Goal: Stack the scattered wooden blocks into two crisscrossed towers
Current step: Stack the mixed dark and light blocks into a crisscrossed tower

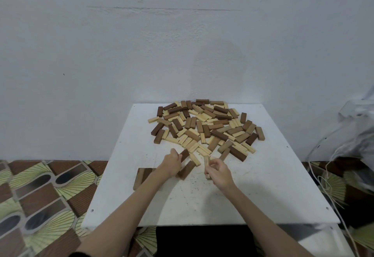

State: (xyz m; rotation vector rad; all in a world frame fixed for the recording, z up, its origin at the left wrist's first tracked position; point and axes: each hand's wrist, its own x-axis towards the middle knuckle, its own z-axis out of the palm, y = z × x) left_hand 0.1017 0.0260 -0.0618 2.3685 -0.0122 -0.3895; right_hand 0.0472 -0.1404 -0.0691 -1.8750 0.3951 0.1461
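Over the white table (263,186), left hand (172,164) gripping a dark block (184,154), right hand (219,170) pinching a pale block (206,167) (both arms outstretched)

No readable text, label, brand, number or sign on any surface.

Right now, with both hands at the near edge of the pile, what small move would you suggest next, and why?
Probably carry the dark block in the left hand back to the dark blocks laid flat near the table edge, as these look like a tower's first layer. The right hand already holds a light block, and the pile remains scattered.
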